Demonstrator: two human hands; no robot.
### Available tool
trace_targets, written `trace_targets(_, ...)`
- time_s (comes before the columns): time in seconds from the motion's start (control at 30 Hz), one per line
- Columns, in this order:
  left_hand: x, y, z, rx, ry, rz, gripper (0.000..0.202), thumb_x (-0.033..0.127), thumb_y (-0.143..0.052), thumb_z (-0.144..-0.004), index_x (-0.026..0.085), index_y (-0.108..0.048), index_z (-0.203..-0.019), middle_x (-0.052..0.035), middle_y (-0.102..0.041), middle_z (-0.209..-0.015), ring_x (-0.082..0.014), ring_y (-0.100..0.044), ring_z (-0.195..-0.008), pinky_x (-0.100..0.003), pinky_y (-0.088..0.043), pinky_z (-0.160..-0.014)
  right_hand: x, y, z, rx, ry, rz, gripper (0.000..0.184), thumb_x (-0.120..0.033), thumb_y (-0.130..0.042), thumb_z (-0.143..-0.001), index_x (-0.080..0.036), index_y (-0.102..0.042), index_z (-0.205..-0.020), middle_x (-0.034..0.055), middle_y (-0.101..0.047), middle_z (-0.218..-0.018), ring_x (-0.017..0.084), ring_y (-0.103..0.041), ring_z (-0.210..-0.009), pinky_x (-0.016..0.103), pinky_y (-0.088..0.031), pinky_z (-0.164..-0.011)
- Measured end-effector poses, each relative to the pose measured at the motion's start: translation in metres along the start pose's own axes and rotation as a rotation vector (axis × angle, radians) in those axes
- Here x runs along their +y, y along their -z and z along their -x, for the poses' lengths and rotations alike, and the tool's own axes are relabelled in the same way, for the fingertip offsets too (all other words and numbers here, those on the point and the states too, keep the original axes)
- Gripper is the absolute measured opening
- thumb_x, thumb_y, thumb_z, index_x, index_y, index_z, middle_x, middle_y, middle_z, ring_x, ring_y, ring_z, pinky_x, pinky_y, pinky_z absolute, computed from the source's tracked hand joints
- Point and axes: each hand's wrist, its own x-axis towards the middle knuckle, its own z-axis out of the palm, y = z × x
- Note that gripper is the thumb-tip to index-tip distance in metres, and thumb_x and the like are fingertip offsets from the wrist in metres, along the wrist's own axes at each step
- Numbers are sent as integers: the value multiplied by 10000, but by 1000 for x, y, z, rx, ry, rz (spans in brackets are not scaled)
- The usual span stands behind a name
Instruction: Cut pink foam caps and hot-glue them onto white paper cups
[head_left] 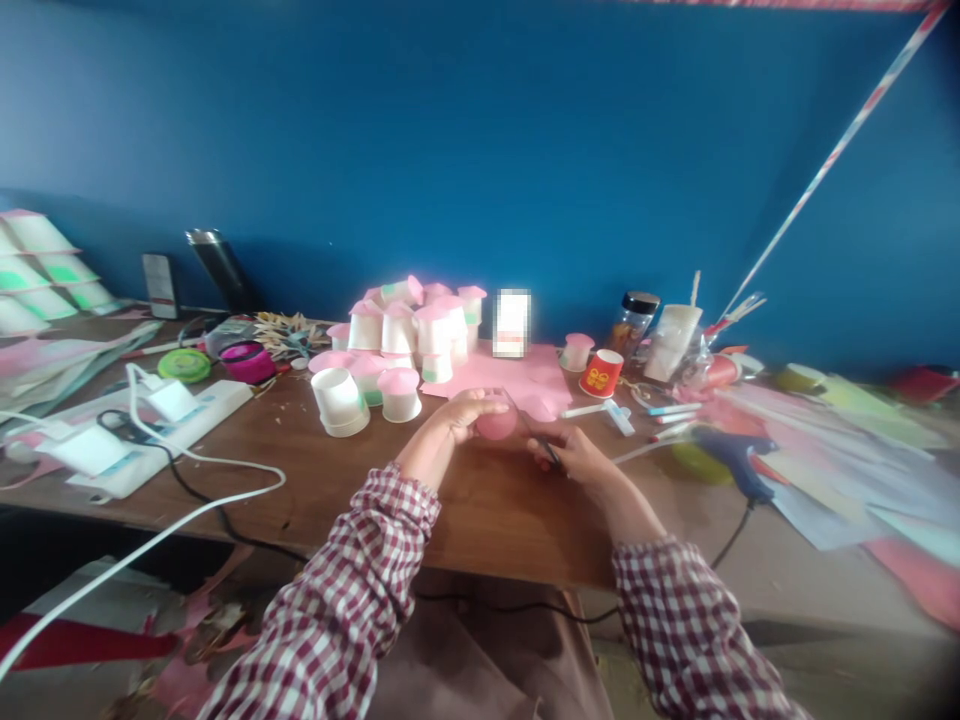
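Note:
My left hand (454,418) pinches a small round piece of pink paper (496,423) above the front part of the table. Just right of it, my right hand (579,456) is closed around dark-handled scissors (550,450), whose blades point up and left toward the paper's edge. Whether the blades touch the paper is too blurred to tell. Behind both hands lies a pink paper sheet (491,372). To the left, white paper cups with pink paper tops (399,392) stand in a cluster, and a plain white cup (339,402) is upside down beside them.
A white power strip (225,405) with cords occupies the left side. At the right are a red cup (601,373), markers (673,410), a glue gun (731,455) and loose paper sheets (847,470). A lidded jar (634,318) stands by the blue wall (480,140).

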Motion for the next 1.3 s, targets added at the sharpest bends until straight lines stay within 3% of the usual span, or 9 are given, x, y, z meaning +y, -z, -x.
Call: trace_targets(1.3, -4, 4, -4, -33, -1, -23, 509, 258, -833, -535, 151, -643, -996, -41, -671, -783, -118, -599, -623, -204, -436, -526, 0, 0, 0, -20, 23, 14, 410, -464, -642, -714, -110, -658, -920, -31, -507, -533, 97, -465, -499, 225, -341, -465)
